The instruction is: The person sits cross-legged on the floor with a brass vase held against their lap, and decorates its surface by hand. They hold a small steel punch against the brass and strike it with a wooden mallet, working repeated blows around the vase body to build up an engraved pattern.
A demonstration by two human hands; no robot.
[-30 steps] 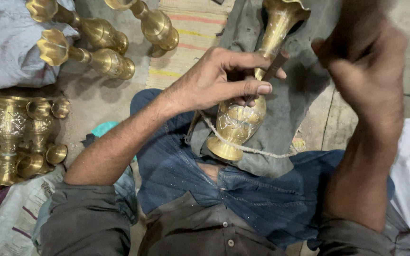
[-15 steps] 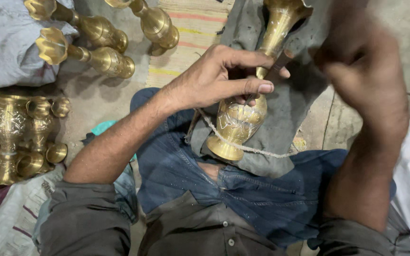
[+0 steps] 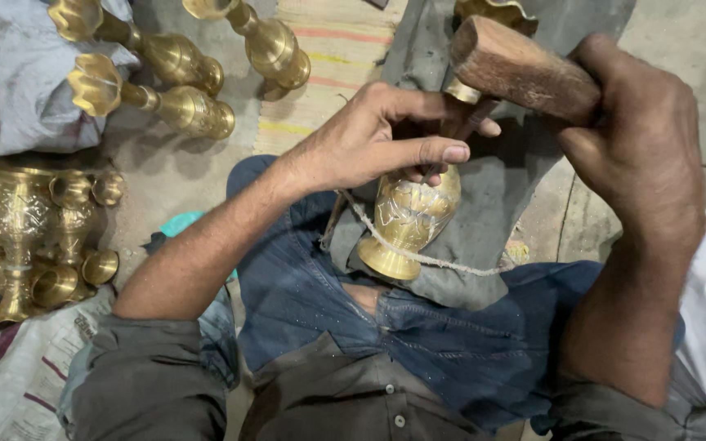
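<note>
Head view: left hand (image 3: 377,143) fingers pinch a thin chisel (image 3: 451,147), tip hidden, on the brass vase (image 3: 408,216) at centre, in lap. Right hand (image 3: 643,139), 2 o'clock, grips wooden mallet (image 3: 520,65). Vase mouth cut off at 12.

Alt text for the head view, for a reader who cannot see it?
A seated person's left hand steadies a thin tool on an engraved brass vase lying on grey cloth in the lap, while the right hand grips a wooden mallet. More brass vases lie on the floor.
</note>
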